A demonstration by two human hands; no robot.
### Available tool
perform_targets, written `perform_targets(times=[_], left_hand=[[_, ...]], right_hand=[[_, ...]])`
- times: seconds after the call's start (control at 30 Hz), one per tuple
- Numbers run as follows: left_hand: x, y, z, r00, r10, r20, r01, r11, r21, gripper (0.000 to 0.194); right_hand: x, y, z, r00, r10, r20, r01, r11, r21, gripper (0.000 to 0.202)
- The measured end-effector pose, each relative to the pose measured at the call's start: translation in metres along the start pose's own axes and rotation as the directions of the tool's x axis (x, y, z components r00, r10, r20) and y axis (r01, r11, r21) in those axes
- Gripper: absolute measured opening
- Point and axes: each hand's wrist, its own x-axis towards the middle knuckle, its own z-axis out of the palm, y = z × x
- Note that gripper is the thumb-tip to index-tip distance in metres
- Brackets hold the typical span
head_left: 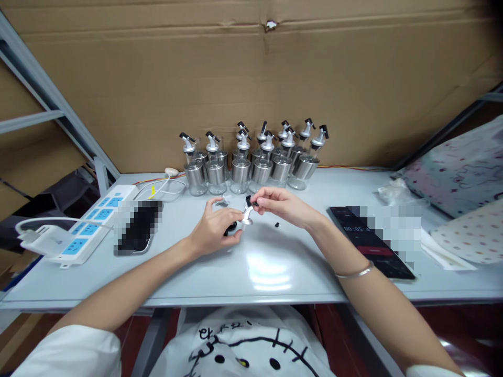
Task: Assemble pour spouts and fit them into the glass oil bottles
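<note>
Above the middle of the table, my left hand (212,226) has its thumb and fingers closed around a silver pourer spout (247,214). My right hand (281,203) pinches a small black piece (249,200), probably a flip cap, at the spout's upper end. Whether the two parts are joined is too small to tell. Partly hidden under my left fingers lies a round black part (231,228). Behind that hand rests a small greyish piece (224,200). A tiny black stopper-like piece (277,224) lies on the table below my right hand.
Several glass-and-steel bottles (240,170) with pourer tops stand at the back against cardboard (157,94). On the left are a power strip (84,230) and a phone (139,228). A larger phone (373,243) and patterned bags (463,167) occupy the right side.
</note>
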Motion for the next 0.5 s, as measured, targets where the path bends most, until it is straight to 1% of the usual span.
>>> perform_targets(times=[0.07, 0.17, 0.3, 0.5], left_hand=[[0.0002, 0.0001, -0.0004, 1.000, -0.001, -0.007, 0.001, 1.000, 0.002, 0.024], [0.0005, 0.0005, -0.0008, 1.000, 0.003, -0.014, -0.003, 1.000, 0.002, 0.023], [-0.0003, 0.0005, -0.0004, 1.000, -0.006, -0.007, 0.006, 1.000, 0.013, 0.023], [-0.0018, -0.0006, 0.0009, 0.999, 0.002, -0.040, -0.001, 0.999, 0.033, 0.025]], right_hand=[[0.0012, 0.0029, 0.0030, 1.000, 0.020, 0.009, -0.020, 0.996, 0.083, 0.034], [0.0022, 0.0047, 0.0056, 0.999, 0.028, 0.014, -0.030, 0.987, 0.157, 0.035], [0.0027, 0.0056, 0.0083, 1.000, 0.019, -0.007, -0.017, 0.980, 0.197, 0.035], [0.0039, 0.0080, 0.0103, 1.000, 0.003, -0.026, 0.004, 0.971, 0.238, 0.031]])
